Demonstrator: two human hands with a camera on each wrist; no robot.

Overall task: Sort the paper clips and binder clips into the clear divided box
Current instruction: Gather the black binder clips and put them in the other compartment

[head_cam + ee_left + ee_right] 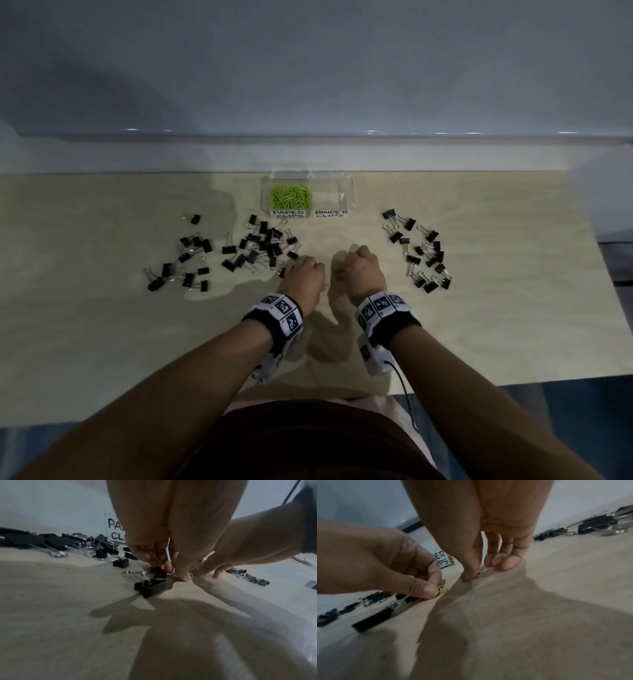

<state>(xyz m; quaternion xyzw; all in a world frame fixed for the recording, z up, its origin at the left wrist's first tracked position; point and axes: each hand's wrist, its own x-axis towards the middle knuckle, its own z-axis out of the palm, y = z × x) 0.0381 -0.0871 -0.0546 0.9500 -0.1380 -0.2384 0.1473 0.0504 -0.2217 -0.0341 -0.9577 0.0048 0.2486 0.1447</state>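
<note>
The clear divided box (pixel 346 192) stands at the back centre. Its left cell, labelled PAPER CLIPS, holds a heap of green paper clips (pixel 291 198); the cell labelled BINDER CLIPS looks empty. Both hands are down on the table in front of it, close together. My left hand (pixel 303 272) pinches a green paper clip (pixel 442 590) between thumb and fingertips at the table surface, right beside a black binder clip (pixel 150 586). My right hand (pixel 359 265) has its thumb and forefinger closed on another green paper clip (pixel 479 574), its other fingers (pixel 505 561) curled above the table.
Black binder clips lie loose in three patches: a far-left group (pixel 185 260), a dense group (pixel 263 245) touching my left hand, and a right group (pixel 423 253). A pale wall ledge (pixel 315 150) runs behind the box. The table's front edge (pixel 513 382) is near my body.
</note>
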